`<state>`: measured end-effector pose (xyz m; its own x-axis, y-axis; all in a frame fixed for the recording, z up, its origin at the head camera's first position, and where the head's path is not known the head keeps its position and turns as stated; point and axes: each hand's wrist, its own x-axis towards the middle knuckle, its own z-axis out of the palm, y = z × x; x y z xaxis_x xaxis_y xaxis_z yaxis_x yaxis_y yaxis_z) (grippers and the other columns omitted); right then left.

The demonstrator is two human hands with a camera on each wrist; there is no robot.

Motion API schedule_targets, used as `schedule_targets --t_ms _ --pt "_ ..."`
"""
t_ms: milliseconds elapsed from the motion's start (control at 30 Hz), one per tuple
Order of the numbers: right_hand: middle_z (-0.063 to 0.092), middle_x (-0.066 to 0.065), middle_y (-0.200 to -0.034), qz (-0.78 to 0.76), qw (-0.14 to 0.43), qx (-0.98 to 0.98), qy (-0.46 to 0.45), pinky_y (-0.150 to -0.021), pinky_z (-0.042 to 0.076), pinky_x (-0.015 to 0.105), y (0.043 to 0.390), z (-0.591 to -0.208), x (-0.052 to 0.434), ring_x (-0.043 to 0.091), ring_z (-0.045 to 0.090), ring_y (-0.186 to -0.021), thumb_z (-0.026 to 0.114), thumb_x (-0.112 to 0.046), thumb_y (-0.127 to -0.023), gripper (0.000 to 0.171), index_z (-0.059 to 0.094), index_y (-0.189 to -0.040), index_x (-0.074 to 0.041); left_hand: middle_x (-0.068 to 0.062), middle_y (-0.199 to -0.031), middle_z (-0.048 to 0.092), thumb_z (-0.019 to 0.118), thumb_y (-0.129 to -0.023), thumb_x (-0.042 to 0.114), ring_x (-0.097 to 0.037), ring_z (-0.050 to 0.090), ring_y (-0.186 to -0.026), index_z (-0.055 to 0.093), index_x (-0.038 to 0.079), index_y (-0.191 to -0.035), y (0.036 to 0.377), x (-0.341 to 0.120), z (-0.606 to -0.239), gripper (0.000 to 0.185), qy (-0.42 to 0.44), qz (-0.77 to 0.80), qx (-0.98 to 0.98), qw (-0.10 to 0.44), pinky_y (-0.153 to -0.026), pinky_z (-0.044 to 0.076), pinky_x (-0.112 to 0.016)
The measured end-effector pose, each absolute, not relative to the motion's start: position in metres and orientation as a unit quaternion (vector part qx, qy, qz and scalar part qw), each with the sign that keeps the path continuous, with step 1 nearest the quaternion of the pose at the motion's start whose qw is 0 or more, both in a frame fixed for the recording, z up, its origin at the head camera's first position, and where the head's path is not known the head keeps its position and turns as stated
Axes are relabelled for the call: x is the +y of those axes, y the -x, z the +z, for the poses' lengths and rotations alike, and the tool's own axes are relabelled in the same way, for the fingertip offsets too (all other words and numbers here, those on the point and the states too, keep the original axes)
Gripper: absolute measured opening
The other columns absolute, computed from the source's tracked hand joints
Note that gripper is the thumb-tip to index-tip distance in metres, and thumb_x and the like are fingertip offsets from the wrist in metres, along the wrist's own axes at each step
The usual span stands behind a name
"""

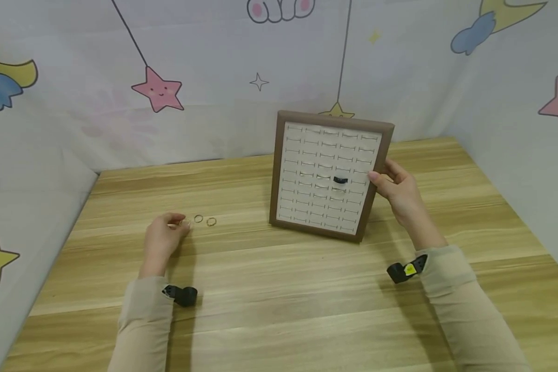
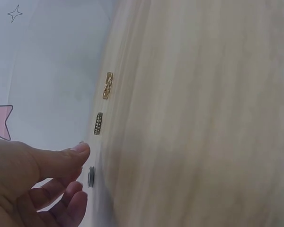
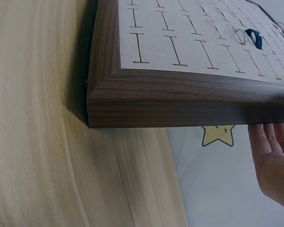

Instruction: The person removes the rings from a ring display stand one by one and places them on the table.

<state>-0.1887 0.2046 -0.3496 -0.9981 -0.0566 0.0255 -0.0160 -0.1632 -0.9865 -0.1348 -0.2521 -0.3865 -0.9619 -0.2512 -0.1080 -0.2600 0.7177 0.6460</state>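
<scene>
On the right, my right hand (image 1: 402, 194) grips the edge of a brown-framed ring display board (image 1: 318, 217), thumb in front and fingers behind. The board is tilted up on the table, its white slotted pad holding a black ring (image 1: 340, 180) and a thin light ring (image 3: 240, 36). My left hand (image 1: 164, 235) is at the table's left side, thumb and fingers parted around a silver ring (image 2: 91, 177), no firm hold visible. Beside it lie a dark patterned ring (image 2: 98, 123) and a gold ring (image 2: 108, 85), the farthest from the hand.
The wood-grain table (image 1: 279, 299) runs back to a pale cloth backdrop (image 1: 214, 103) printed with stars. Black wrist cameras are strapped to the left sleeve (image 1: 144, 310) and the right sleeve (image 1: 460, 289).
</scene>
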Motion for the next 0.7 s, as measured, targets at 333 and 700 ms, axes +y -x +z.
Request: schedule_targets --t_ms 333,700 --pt "0.054 -0.007 -0.111 -0.754 0.014 0.656 0.025 -0.082 0.052 0.011 0.1897 -0.3501 0.2056 -0.001 0.059 -0.092 0.064 -0.013 -0.091 0.061 0.036 -0.144 0.001 -0.028 -0.119 0.061 0.06 -0.092 0.011 -0.039 0.058 -0.106 0.06 -0.006 -0.12 0.1335 -0.2581 -0.3921 0.033 0.129 0.315 0.94 0.025 -0.089 0.047 -0.048" --pt "0.054 -0.006 -0.111 -0.754 0.01 0.656 0.029 -0.082 0.052 0.012 0.1911 -0.3527 0.2061 0.0 0.059 -0.093 0.065 -0.012 -0.091 0.057 0.04 -0.141 -0.001 -0.029 -0.123 0.059 0.059 -0.093 0.008 -0.04 0.057 -0.108 0.058 -0.006 -0.124 0.1326 -0.2598 -0.3914 0.034 0.129 0.313 0.94 0.043 -0.091 0.046 -0.049"
